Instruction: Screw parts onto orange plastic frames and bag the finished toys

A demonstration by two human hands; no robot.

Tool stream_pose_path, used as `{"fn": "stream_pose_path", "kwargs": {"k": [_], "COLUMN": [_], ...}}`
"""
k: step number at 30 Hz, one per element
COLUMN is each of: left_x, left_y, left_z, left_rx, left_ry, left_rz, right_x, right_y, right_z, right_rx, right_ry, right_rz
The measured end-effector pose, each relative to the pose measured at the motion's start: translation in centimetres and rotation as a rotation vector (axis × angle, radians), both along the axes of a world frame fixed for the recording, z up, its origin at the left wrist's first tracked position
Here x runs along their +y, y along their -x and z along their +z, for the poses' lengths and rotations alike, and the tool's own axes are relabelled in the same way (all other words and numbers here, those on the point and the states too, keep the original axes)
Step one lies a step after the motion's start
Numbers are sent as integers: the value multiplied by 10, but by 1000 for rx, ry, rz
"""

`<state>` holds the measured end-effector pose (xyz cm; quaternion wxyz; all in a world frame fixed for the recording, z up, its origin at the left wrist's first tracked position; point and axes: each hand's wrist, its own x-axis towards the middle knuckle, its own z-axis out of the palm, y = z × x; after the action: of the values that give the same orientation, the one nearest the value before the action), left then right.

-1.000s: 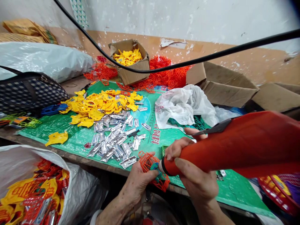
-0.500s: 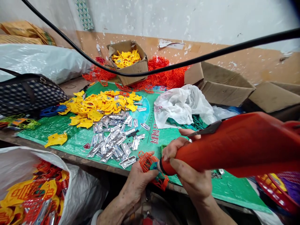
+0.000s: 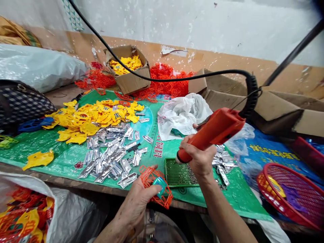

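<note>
My left hand (image 3: 141,194) is closed on an orange plastic lattice frame (image 3: 165,199) near the table's front edge. My thumb presses on a teal plastic piece (image 3: 160,186) set in that frame. My right hand (image 3: 199,157) wraps round a red electric screwdriver (image 3: 212,130) with a black cord at its rear. The tool's tip points down and left, over a green tray of small holes (image 3: 177,172), apart from the frame. Small metal bits, likely screws, lie at the tray's right side, partly hidden by my right wrist.
Silver metal plates (image 3: 113,157) and yellow plastic parts (image 3: 96,116) lie heaped on the green sheet. A red basket (image 3: 291,195) stands at right, a white sack of parts (image 3: 48,202) at lower left. Cardboard boxes (image 3: 136,79) line the back; a cord (image 3: 172,79) hangs across.
The screwdriver has lifted off the orange frame and swung right and back, its tip now over the green tray. My left hand keeps the frame. The view has shifted right.
</note>
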<state>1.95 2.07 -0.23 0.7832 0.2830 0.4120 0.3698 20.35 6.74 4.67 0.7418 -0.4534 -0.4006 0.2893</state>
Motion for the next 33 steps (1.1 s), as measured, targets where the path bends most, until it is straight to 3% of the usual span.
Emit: {"fn": "stream_pose_path", "kwargs": {"k": [12,22,28,33], "left_x": [-3,-1,3,4], "left_y": [-1,-1,2,4], "left_z": [9,9,0,2], "left_rx": [7,21,9,-28], "left_ry": [11,66,90,102], "left_rz": [-10,91,143,146], "right_x": [-3,-5,-6,-6], "right_y": [9,11,12,7], "right_z": [-10,-10,-9,-1], "right_rx": [-26,-51,-49,48], "right_ry": [76,35,74,19], "right_rz": [19,64,49,52]}}
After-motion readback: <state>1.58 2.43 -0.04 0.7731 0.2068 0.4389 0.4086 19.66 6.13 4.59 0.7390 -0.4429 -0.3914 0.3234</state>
